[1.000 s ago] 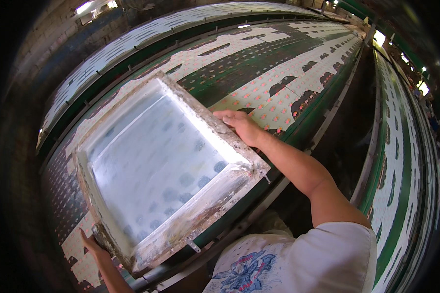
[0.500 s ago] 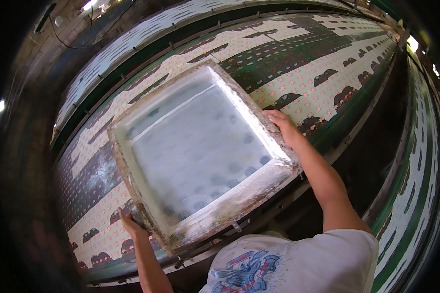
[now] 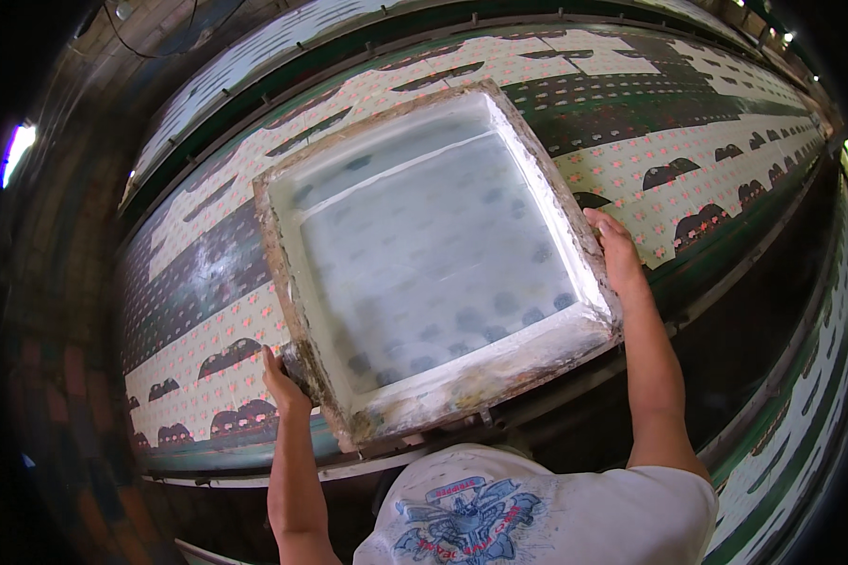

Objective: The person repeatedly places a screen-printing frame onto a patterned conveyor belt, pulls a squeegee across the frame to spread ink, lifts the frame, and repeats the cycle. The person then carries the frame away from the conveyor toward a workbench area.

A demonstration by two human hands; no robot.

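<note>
A large square printing screen (image 3: 424, 254) with a paint-crusted wooden frame and pale translucent mesh lies over patterned cloth (image 3: 688, 179) on a long table. My left hand (image 3: 281, 381) grips the frame's left side near its near corner. My right hand (image 3: 616, 252) holds the frame's right side. Dark blotches show through the mesh. The cloth carries green bands, small pink flowers and dark arch shapes.
The table's green edge (image 3: 725, 282) runs along the near side, with a dark aisle (image 3: 754, 358) below it. A second printed table (image 3: 820, 395) curves along the right. A brick wall (image 3: 57, 395) and a bright window (image 3: 17, 151) are at the left.
The screen, held in both hands, has shifted to the right along the cloth and now sits squarer to me. My hands keep their grip on its sides.
</note>
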